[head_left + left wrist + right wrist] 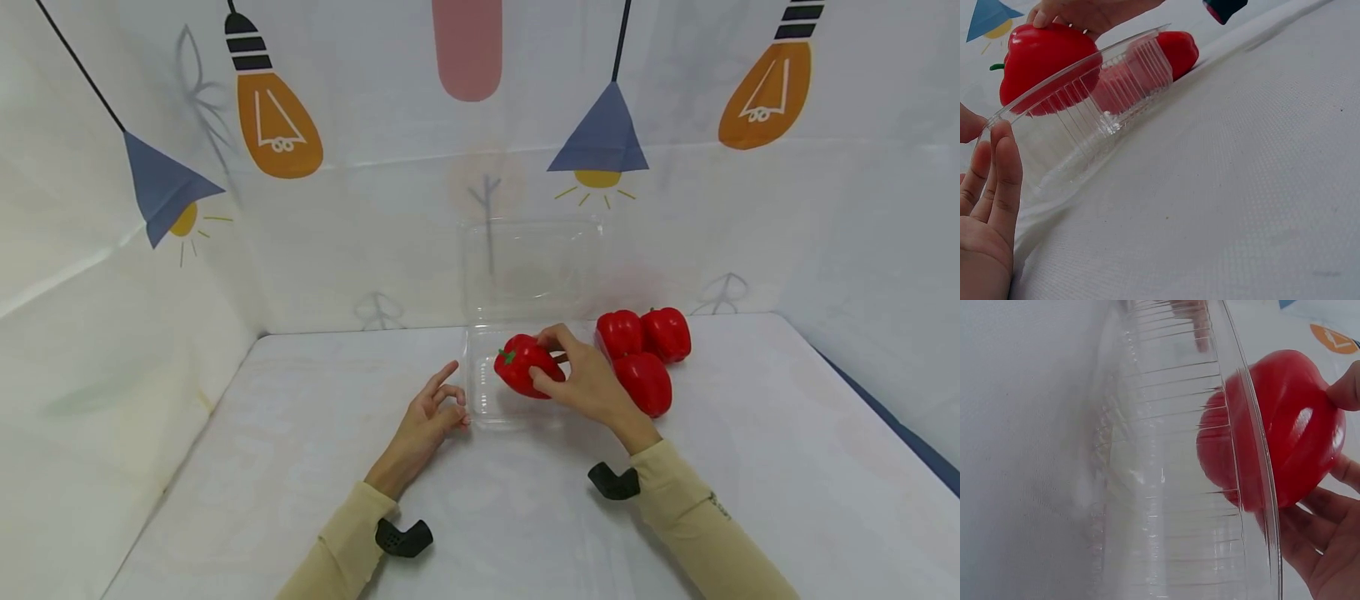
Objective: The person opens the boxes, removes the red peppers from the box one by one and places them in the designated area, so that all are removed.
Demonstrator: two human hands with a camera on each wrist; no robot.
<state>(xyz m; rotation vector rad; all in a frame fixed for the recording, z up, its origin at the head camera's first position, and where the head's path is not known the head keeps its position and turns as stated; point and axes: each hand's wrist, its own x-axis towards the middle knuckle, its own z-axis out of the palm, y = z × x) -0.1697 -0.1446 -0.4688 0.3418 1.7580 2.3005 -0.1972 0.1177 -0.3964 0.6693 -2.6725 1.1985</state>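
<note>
A red bell pepper (516,367) with a green stem is held over a clear plastic clamshell container (480,417), whose lid (532,258) stands raised at the back. My right hand (588,379) grips the pepper from its right side, thumb and fingers on opposite sides. In the right wrist view, the lower part of this pepper (1297,425) shows through the container wall. My left hand (423,425) is at the container's left front corner. Its thumb and fingers pinch the rim (1054,78) there, as the left wrist view shows.
Close to the container's right side sit three more red bell peppers (643,385), grouped together. The white-covered table (322,417) meets a white printed backdrop (390,208) behind the container. A black wrist device (615,482) is on the right sleeve, another (405,538) on the left.
</note>
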